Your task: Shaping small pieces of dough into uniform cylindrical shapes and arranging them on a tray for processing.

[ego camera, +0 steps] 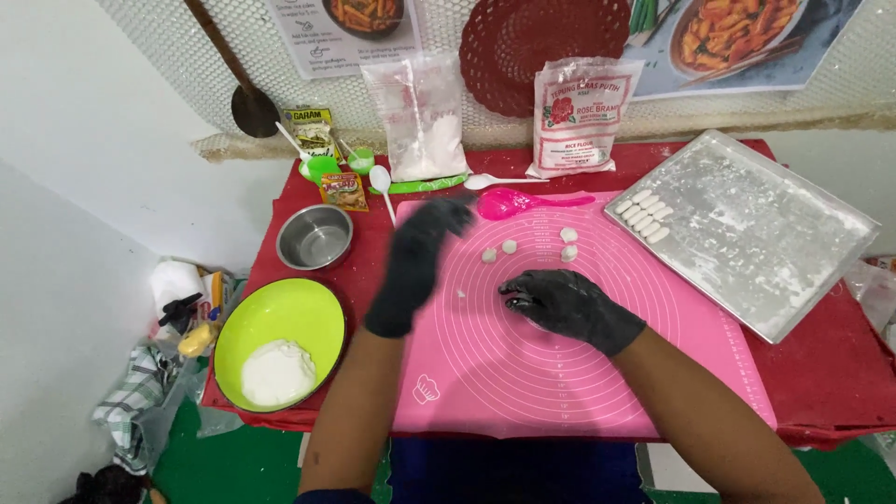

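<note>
Both my hands wear black gloves over a pink silicone mat (pixel 579 373). My left hand (pixel 422 245) hovers above the mat's upper left, fingers stretched out and holding nothing, near several small white dough pieces (pixel 510 247). My right hand (pixel 558 301) rests at the mat's middle with its fingers curled down; whether dough lies under it is hidden. A tiny white crumb (pixel 459 294) lies between the hands. A pink spoon (pixel 523 201) lies at the mat's top edge.
A floured metal tray (pixel 775 252) at the right holds a row of shaped dough pieces (pixel 644 215). A green bowl (pixel 245 322) with white dough and a steel bowl (pixel 315 235) stand at the left. Two flour bags (pixel 420 112), spoons and packets line the back.
</note>
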